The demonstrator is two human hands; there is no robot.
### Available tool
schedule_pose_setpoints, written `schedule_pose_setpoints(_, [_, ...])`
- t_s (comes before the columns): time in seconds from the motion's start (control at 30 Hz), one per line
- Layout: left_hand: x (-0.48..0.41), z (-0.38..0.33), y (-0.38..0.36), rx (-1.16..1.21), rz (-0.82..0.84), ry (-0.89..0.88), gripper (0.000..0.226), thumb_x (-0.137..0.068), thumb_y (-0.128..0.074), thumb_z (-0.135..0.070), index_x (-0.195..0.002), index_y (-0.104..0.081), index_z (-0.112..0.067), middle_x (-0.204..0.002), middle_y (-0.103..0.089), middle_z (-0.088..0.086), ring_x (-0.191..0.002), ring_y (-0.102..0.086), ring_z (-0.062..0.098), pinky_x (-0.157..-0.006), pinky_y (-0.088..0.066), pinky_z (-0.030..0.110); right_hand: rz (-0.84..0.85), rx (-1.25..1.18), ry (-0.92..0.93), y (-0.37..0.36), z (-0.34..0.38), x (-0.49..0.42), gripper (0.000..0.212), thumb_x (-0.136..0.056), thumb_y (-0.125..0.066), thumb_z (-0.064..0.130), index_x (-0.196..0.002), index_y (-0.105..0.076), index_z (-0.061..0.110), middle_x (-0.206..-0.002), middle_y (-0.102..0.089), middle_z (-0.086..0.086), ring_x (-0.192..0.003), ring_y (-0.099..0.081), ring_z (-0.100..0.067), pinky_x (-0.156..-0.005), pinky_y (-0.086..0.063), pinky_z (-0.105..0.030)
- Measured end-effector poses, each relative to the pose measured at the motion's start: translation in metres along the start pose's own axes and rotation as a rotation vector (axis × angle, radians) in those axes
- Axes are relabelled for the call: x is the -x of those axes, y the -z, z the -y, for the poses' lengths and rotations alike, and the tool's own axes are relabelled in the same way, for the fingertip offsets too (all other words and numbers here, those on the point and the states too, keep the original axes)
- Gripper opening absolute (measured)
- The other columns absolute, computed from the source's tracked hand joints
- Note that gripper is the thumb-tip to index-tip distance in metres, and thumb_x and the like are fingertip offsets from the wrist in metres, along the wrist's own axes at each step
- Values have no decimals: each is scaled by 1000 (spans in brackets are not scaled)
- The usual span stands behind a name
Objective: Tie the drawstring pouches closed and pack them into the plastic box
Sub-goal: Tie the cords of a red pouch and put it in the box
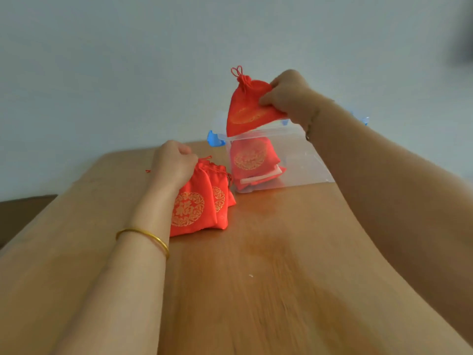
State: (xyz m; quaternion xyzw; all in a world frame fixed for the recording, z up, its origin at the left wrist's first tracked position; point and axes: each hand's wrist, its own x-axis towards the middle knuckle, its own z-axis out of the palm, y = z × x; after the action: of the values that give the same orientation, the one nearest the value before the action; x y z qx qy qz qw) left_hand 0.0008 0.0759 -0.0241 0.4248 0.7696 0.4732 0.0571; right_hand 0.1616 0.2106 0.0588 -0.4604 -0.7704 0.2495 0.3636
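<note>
My right hand pinches a red drawstring pouch with a gold emblem, its neck gathered and tied, held above the clear plastic box. Inside the box lie red pouches, stacked against its left wall. On the table to the left of the box lies a small pile of red pouches. My left hand rests on the top of that pile with fingers curled around the neck of the front pouch.
The wooden table runs toward a plain pale wall. The box has blue clips at its left and right ends. A short red cord end lies left of my left hand. A gold bangle circles my left wrist.
</note>
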Motion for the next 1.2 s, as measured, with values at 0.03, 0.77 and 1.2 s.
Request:
schedule_pose_setpoints(0.03, [-4, 9, -1, -82, 17, 6, 16, -81, -55, -7, -93, -66, -10, -101, -65, 20, -95, -61, 28, -93, -48, 45, 14, 54, -22, -4, -2, -13, 26, -80, -64, 10, -106, -64, 2, -89, -55, -10, -76, -54, -19, -51, -41, -22])
schedule_pose_setpoints(0.77, [-19, 24, 4, -349, 12, -140, 15, -77, -67, -17, -77, -58, -28, -94, -58, -4, -103, -55, 24, -94, -43, 45, 885, 276, -284, -56, 28, -33, 26, -95, -38, -2, -111, -56, -11, -117, -60, -28, -111, -59, -38, -92, -50, -47])
schedule_pose_setpoints(1.2, [12, -48, 28, -127, 342, -406, 17, -75, -70, -6, -74, -60, -20, -80, -63, 4, -76, -57, 18, -78, -48, 37, 483, -180, 136, 10, 12, 76, 22, -93, -51, 16, -100, -61, -3, -90, -64, -17, -70, -59, -23, -61, -48, -32])
